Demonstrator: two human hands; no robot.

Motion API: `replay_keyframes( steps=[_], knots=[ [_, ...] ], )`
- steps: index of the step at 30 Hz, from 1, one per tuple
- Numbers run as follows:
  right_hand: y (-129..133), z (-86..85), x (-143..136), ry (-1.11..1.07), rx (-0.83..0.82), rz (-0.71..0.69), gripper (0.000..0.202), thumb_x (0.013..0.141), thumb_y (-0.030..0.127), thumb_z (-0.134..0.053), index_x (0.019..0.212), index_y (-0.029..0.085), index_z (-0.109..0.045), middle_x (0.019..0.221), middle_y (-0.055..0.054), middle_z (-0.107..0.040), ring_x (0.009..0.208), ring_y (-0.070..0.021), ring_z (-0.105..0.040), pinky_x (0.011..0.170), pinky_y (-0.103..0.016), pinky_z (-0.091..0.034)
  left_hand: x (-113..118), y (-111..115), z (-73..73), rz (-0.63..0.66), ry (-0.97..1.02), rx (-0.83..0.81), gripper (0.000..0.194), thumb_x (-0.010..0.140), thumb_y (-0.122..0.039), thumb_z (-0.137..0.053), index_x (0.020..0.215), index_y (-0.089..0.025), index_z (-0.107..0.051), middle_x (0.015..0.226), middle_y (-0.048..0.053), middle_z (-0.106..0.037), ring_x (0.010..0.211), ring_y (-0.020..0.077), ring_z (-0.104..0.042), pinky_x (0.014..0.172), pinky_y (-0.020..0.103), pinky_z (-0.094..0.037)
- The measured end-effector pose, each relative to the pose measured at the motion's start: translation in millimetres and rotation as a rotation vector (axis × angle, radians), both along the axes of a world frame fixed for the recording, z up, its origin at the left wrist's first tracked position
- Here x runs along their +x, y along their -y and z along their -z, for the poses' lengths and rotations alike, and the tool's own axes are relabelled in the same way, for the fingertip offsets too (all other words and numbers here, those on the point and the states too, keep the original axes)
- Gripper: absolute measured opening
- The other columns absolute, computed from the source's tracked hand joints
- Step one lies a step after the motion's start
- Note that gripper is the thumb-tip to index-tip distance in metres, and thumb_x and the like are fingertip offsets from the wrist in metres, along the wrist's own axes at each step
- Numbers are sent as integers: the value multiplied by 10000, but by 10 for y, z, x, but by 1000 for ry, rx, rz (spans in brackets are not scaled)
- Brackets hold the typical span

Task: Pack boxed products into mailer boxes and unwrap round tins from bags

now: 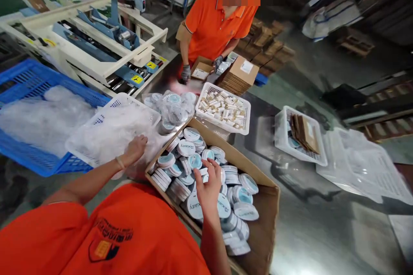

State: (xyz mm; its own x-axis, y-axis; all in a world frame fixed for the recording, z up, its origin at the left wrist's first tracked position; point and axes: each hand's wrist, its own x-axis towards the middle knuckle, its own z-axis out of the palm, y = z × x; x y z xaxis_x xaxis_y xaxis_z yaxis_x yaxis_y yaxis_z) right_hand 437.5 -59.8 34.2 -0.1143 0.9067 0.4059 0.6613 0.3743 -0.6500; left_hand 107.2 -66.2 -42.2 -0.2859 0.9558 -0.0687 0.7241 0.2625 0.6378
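Note:
A cardboard box (267, 219) full of round white and teal labelled discs (247, 210) stands in front of me on the metal table. Over the discs, near the middle of the box, is my right hand (209, 182), fingers apart and nothing visible in it. My left hand (135, 149) is at a white basket (82, 154) heaped with clear plastic bags (116, 126); its fingers are curled, and whatever they hold is hidden. Bagged discs (174, 105) lie beyond the box, beside a white basket (247, 122) of small white and gold pieces (222, 107).
Across the table a person in orange (213, 25) wears grey gloves near stacked flat cartons (237, 75). A blue crate (48, 165) is at left, before a taping machine (112, 51). Another white basket (280, 137) and plastic bags (364, 163) are at right.

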Motion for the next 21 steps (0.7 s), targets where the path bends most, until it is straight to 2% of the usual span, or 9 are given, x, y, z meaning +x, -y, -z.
replay_keyframes(
  steps=[3,6,9,12,13,15,17,18,21],
  knots=[
    [21,-21,10,-52,-55,-52,319,1038,499,-666,1163,222,-764,1209,-142,-740,1132,-301,-711,980,-494,-597,-335,-113,-71,-77,33,112,103,903,-158,-593,836,-219,-642,845,55,-658,873,234,-653,861,346,-563],
    [-64,-51,-156,-169,-215,-171,308,1006,488,-687,1121,217,-775,1060,-108,-785,951,-261,-732,856,-422,-612,-670,-193,-268,-103,84,224,92,896,-216,-604,878,-202,-692,886,54,-696,888,213,-663,858,326,-573],
    [-314,-98,-606,-319,-369,-265,392,927,506,-759,1176,203,-770,1065,-110,-809,957,-258,-746,818,-390,-615,-841,-242,-524,20,199,352,122,910,-265,-641,869,-195,-733,916,65,-731,891,200,-681,860,315,-570],
    [-666,-127,-1191,-437,-462,-274,679,730,505,-922,1296,180,-733,1272,-159,-791,1076,-278,-736,829,-387,-617,-890,-284,-731,177,252,425,175,952,-306,-645,873,-197,-758,927,77,-742,882,205,-689,864,339,-573],
    [-775,-129,-1364,-467,-512,-279,713,663,483,-962,1269,178,-742,1251,-149,-796,1060,-272,-731,817,-375,-610,-902,-300,-770,222,251,432,187,962,-312,-639,878,-199,-761,929,79,-743,880,208,-690,866,346,-578],
    [-939,-126,-1617,-526,-672,-345,576,603,454,-982,1070,179,-787,1020,-88,-815,906,-233,-717,748,-334,-582,-942,-329,-785,285,215,416,195,974,-299,-609,887,-207,-758,934,79,-743,891,215,-695,879,351,-584],
    [-1014,-120,-1718,-589,-832,-437,385,606,462,-960,802,196,-763,732,-24,-740,702,-184,-648,651,-296,-524,-1006,-348,-715,284,129,370,174,960,-246,-586,926,-216,-754,974,84,-749,947,228,-705,906,347,-578],
    [-1025,-117,-1714,-620,-878,-464,361,610,475,-946,712,204,-730,650,-10,-697,635,-167,-608,610,-285,-488,-1043,-350,-657,258,78,332,172,943,-213,-583,966,-218,-753,1012,88,-753,984,235,-707,915,341,-573],
    [-1005,-115,-1553,-722,-855,-393,402,613,517,-924,643,227,-647,606,7,-649,576,-142,-541,552,-273,-401,-1141,-315,-472,143,-24,206,242,865,-126,-606,1049,-211,-739,1044,88,-751,963,246,-702,860,327,-563]
  ],
)
